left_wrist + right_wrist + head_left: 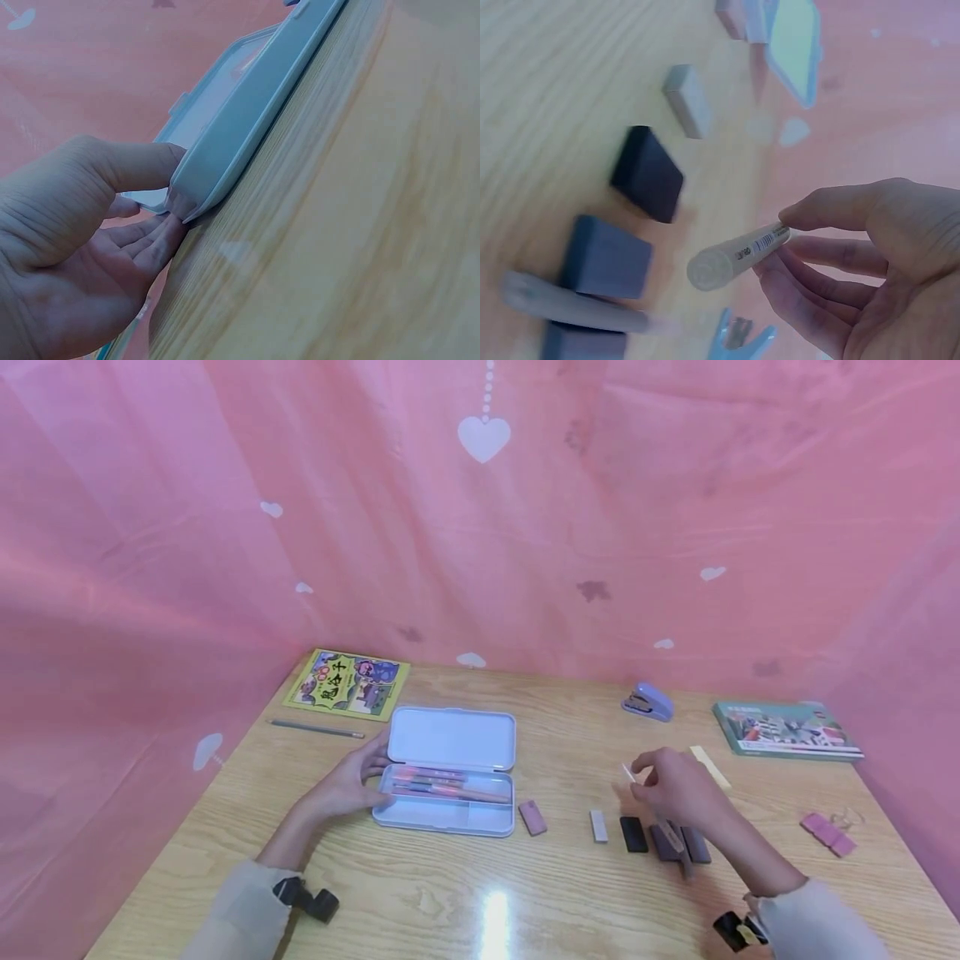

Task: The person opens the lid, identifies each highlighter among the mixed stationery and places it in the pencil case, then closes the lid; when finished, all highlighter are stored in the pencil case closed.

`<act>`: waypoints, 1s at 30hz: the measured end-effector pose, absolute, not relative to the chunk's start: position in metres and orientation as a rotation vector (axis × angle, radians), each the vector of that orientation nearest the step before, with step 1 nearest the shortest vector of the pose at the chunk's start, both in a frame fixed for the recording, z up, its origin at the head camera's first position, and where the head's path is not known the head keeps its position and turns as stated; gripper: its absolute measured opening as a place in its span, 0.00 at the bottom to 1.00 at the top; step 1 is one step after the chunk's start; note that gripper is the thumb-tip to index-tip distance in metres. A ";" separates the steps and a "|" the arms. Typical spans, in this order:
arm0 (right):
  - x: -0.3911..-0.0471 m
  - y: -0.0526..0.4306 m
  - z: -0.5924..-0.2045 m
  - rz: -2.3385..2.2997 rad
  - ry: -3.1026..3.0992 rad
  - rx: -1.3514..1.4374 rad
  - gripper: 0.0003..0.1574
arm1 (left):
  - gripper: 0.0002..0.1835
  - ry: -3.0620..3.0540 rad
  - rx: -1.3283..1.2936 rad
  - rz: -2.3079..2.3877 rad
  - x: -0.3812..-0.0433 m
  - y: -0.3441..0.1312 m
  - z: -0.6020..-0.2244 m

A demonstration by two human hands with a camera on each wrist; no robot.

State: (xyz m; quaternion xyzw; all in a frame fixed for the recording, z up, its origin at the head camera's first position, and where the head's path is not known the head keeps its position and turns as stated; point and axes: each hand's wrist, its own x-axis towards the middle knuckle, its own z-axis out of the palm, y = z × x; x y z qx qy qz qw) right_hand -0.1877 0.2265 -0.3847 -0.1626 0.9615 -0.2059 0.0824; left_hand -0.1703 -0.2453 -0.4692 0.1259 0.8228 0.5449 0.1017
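Observation:
A pale blue pencil case [423, 815] lies open on the table with several pens [431, 783] in its back compartment. My left hand [347, 787] grips the case's left end; in the left wrist view the thumb is on its upper edge and the fingers are at its lower corner. My right hand [681, 787] pinches a pale, pen-like tube [742, 255] with a barcode label, held above the table. Below that hand, a grey pen [577, 304] lies across dark blocks [607, 255]. A black eraser [633, 834] and a white eraser [597, 827] lie left of these.
A pink eraser [532, 818] is just right of the case. A yellow book [348, 683] and a pencil [317, 728] lie at the back left. Toward the right are a purple stapler [648, 702], a cream strip [710, 767], a green box [787, 731] and pink clips [827, 835].

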 end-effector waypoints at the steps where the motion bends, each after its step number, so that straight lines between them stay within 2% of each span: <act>1: -0.188 0.225 -0.382 -0.598 2.879 -0.503 0.18 | 0.61 2.430 0.376 1.610 -0.170 -0.245 -0.469; 7: -0.195 0.208 -0.367 -0.559 2.906 -0.621 0.16 | 0.61 2.434 0.387 1.606 -0.170 -0.246 -0.470; 15: -0.208 0.152 -0.357 -0.611 2.854 -0.848 0.15 | 0.61 2.450 0.366 1.587 -0.169 -0.243 -0.468; 25: -0.215 0.064 -0.372 -0.645 2.730 -1.094 0.15 | 0.60 2.467 0.361 1.569 -0.171 -0.243 -0.468; 30: -0.212 0.035 -0.388 -0.687 2.646 -1.179 0.16 | 0.61 2.445 0.340 1.585 -0.172 -0.244 -0.469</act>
